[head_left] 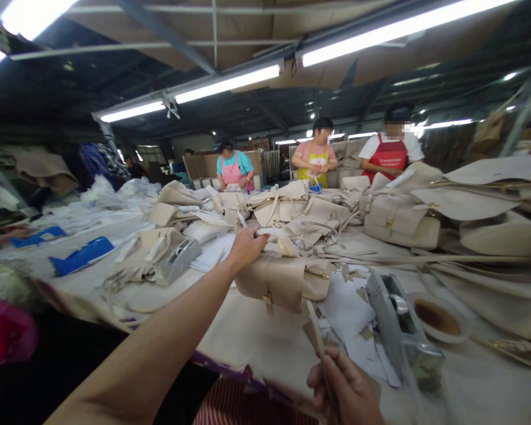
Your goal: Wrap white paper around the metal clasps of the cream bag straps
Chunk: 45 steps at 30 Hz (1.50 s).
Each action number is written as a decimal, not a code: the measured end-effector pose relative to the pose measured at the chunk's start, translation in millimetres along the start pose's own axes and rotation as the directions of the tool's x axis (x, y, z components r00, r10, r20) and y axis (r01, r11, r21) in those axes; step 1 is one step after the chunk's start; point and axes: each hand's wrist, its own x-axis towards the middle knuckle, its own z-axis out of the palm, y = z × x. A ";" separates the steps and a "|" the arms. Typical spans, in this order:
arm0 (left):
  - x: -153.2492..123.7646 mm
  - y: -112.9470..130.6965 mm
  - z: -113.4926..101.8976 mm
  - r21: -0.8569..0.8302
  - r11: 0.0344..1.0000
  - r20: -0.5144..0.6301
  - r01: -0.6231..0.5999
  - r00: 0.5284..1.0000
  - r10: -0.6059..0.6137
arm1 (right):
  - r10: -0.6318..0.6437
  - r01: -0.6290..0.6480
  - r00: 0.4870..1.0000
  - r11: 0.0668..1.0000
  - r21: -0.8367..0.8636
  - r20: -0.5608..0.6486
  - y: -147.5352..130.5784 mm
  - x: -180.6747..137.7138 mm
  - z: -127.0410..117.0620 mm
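My left hand [246, 247] reaches forward and grips the top of a beige handbag [283, 280] that stands on the cloth-covered table [248, 330], at its handle and a white paper wrap. My right hand [343, 386] is low at the near edge, fingers closed on a thin beige strip [315, 327] that points up toward the bag. White paper scraps [347, 307] lie just right of the bag.
A grey tape dispenser [398, 321] and a shallow dish with brown residue [438, 317] sit to the right. Another tape dispenser [177, 260] and blue tools [82, 255] lie left. Piles of beige bags [398, 221] fill the far table, where three aproned people [316, 156] work.
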 end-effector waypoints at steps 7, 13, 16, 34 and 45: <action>-59.0 -30.4 -2.0 -0.047 0.997 0.061 0.067 0.996 -0.064 | 0.088 -0.089 0.991 0.996 0.001 0.101 -9.8 3.7 32.3; -75.0 -48.7 0.8 -0.081 0.990 0.130 0.117 0.986 -0.106 | 0.079 -0.076 0.995 0.996 -0.043 0.059 -7.1 0.0 53.6; -83.4 -55.4 10.6 -0.082 0.987 0.178 0.136 0.977 -0.120 | 0.094 -0.089 0.994 0.992 -0.091 0.051 -1.3 -1.4 52.8; -139.0 -50.5 11.4 -0.421 0.837 0.507 0.351 0.856 -0.104 | 0.144 -0.162 0.978 0.979 -0.121 -0.150 32.2 -7.7 76.6; -134.1 -52.2 15.4 -0.358 0.782 0.689 0.510 0.709 -0.147 | 0.064 -0.100 0.988 0.958 -0.268 -0.139 22.6 18.6 91.3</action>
